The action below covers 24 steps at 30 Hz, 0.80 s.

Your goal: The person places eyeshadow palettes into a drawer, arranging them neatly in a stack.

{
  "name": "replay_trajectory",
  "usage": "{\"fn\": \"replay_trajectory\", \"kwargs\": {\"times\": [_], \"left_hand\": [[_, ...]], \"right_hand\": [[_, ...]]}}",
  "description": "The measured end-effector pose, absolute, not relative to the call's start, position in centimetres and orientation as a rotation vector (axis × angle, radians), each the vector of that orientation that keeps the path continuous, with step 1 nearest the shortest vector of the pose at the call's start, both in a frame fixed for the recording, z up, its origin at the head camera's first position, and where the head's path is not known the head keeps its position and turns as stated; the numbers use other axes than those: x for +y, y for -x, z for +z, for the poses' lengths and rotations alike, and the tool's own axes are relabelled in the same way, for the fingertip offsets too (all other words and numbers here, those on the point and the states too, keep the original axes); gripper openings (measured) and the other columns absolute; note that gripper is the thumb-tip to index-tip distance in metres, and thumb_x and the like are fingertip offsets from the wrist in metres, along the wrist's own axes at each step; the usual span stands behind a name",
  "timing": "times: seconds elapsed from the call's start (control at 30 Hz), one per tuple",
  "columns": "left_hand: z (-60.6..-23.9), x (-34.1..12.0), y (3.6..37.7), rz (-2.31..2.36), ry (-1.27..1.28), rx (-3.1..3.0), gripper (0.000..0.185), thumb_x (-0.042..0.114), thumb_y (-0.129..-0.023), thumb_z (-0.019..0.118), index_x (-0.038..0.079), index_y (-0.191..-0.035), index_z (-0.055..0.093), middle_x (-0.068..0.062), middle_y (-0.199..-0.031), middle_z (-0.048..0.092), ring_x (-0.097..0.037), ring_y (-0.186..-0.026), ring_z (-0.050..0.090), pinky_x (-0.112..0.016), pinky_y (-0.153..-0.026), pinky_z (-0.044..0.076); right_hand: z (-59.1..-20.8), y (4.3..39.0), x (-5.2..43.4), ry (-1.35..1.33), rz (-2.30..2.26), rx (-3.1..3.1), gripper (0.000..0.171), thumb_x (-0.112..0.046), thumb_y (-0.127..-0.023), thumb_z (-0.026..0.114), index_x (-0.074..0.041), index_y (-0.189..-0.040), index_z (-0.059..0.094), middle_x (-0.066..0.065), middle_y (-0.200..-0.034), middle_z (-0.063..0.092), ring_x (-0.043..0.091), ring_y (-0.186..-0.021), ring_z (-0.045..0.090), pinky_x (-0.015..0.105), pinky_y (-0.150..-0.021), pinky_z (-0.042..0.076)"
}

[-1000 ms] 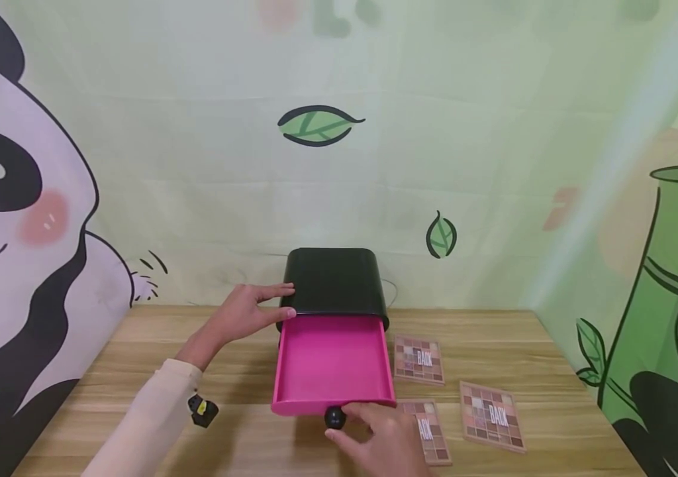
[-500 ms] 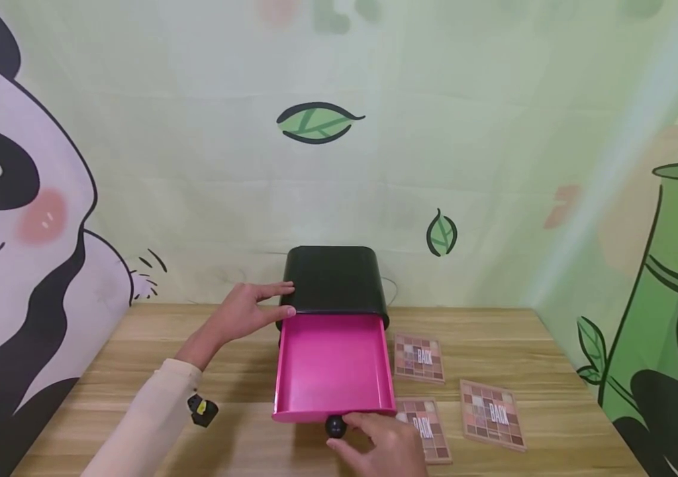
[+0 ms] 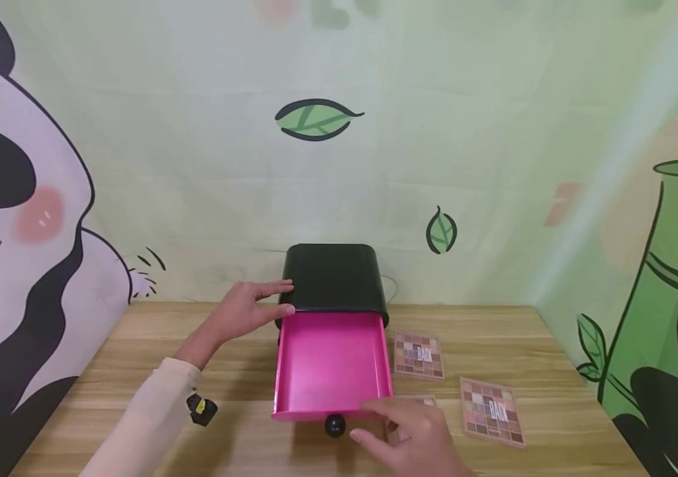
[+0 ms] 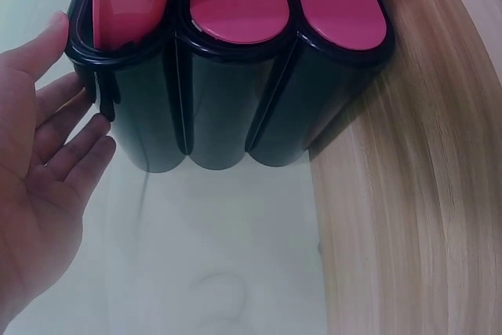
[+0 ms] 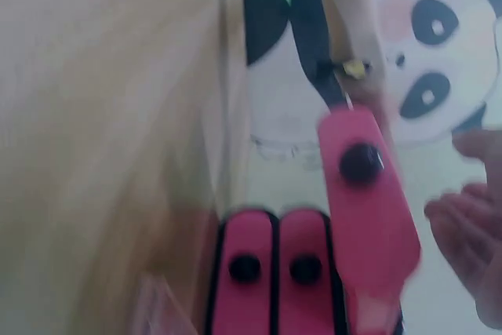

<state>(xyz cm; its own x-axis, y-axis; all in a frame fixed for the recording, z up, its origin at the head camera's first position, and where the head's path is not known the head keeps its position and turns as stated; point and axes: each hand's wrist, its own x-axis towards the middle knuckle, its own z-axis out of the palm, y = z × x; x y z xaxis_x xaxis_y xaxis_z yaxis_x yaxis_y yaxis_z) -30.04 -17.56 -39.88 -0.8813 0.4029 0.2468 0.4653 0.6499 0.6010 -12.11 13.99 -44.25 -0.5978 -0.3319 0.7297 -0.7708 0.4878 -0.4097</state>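
A black three-tier drawer cabinet (image 3: 333,275) stands mid-table, its top pink drawer (image 3: 334,364) pulled well out with nothing in it. The round black knob (image 3: 335,426) sits on that drawer's front. My left hand (image 3: 243,311) rests fingertips and thumb on the cabinet's upper left edge, fingers mostly extended, as the left wrist view (image 4: 55,139) also has it. To the right of the knob, my right hand (image 3: 419,434) is apart from it, with fingers loosely spread beside the drawer front. In the right wrist view, the two lower drawers (image 5: 249,296) are pushed in.
Square makeup palettes marked BACK lie right of the cabinet: one at the back (image 3: 419,356), another further right (image 3: 492,412). A third palette (image 3: 397,435) is partly hidden under my right hand. A panda-print backdrop (image 3: 196,152) stands behind the wooden table (image 3: 530,344).
The top drawer slid a little further out towards me. My right hand then let go of the knob and shifted right. My left hand stayed on the cabinet.
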Motion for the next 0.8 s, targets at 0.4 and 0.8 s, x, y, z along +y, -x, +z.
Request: {"fn": "replay_trajectory", "kwargs": {"times": [0.4,0.8], "left_hand": [[-39.9,-17.5,30.1,-1.044,0.746,-2.775,0.062,0.05,-0.09,0.075,0.019,-0.142,0.064,-0.006,-0.145,0.06,-0.018,-0.082,0.061,-0.039,-0.082,0.049],[-39.9,-17.6,30.1,-1.037,0.746,-2.773,0.061,0.05,-0.09,0.075,0.02,-0.142,0.064,-0.007,-0.145,0.06,-0.02,-0.09,0.062,-0.038,-0.081,0.049]], "right_hand": [[-42.4,15.0,20.4,-0.991,0.911,-2.142,0.042,-0.033,-0.081,0.088,-0.011,-0.115,0.077,0.007,-0.105,0.078,0.006,-0.076,0.068,0.013,-0.066,0.055],[-43.0,16.3,26.4,-0.686,0.777,-2.427,0.061,-0.032,-0.07,0.095,-0.022,-0.126,0.073,-0.001,-0.121,0.074,0.014,-0.1,0.069,0.031,-0.081,0.061]]}}
